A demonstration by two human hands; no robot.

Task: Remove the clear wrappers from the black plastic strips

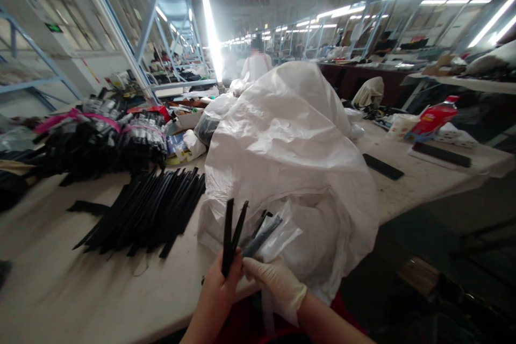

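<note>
Low in the middle of the head view, my bare left hand (221,279) is closed around a pair of black strips (228,234) that point upward in a narrow V. Close beside it, my gloved right hand (278,280) pinches a clear plastic sleeve (282,236), and a dark strip shows at its side. The fingertips of both hands nearly meet, so the exact grip there is partly hidden. Just beyond them bulges a large white sack (282,134), its mouth facing me. To the left, a row of loose black strips (149,215) lies on the table (161,301).
Plastic-wrapped black bundles with pink ties (92,129) stand at the left. On the right are a dark phone-like slab (382,166), a red-labelled bottle (433,118) and a long black object (443,155). A person (257,64) is behind the sack. Blue metal frames (149,11) rise at the left.
</note>
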